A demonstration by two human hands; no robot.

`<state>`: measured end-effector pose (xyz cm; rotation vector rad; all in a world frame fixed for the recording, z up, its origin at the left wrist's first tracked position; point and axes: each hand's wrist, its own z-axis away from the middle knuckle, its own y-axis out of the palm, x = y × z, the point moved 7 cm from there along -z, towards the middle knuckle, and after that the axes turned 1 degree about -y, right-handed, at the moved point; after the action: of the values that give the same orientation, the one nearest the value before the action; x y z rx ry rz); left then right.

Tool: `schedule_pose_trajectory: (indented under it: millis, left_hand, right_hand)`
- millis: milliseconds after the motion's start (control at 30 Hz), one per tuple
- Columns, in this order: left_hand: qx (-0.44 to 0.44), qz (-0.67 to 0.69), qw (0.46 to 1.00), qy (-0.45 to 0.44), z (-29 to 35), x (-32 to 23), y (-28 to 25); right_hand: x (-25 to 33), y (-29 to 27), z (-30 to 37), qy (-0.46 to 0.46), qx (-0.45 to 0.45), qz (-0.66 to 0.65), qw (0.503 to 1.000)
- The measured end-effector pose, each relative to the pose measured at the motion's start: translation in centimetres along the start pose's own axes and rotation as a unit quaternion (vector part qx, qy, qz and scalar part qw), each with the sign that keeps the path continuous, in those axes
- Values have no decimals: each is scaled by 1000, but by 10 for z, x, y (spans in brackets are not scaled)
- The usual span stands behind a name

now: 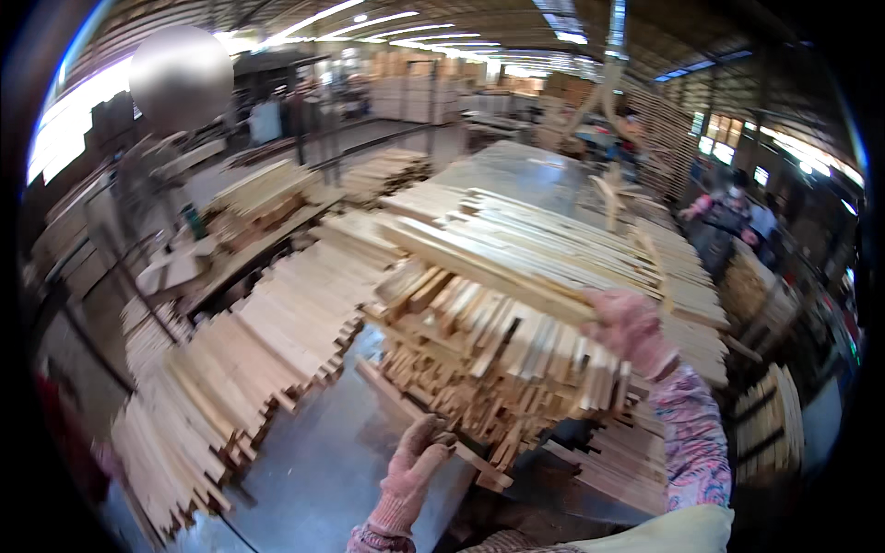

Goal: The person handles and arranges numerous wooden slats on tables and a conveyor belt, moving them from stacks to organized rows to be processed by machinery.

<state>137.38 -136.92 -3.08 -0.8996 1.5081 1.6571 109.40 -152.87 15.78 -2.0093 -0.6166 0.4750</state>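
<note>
My right hand (631,332), in a pink glove, is closed around the near end of a long pale wooden strip (489,269). The strip slants away to the far left, above a dense pile of short wooden pieces (498,369). My left hand (412,475), also gloved, is lower down at the pile's near left edge. Its bent fingers are closed on a thin wooden strip (392,392) lying along that edge. The undersides of both hands are hidden, and the picture is slightly blurred.
Rows of wooden strips (249,359) lie on the shiny metal table (323,461) at left. More long strips (553,240) cover its far side. A timber stack (770,424) stands at right. Further off is another person (724,217) by a tall stack of boards (659,138).
</note>
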Motion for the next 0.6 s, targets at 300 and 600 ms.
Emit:
schedule_pose_trajectory:
  millis: [300,600]
  left_hand:
    - [-260,-24,964,-48,101,90,-165]
    - [-590,-436,665,-142,258,26,-374]
  right_hand:
    - [-61,46,14,92,6,158,983]
    - [193,102,-101,15,59,-315,947]
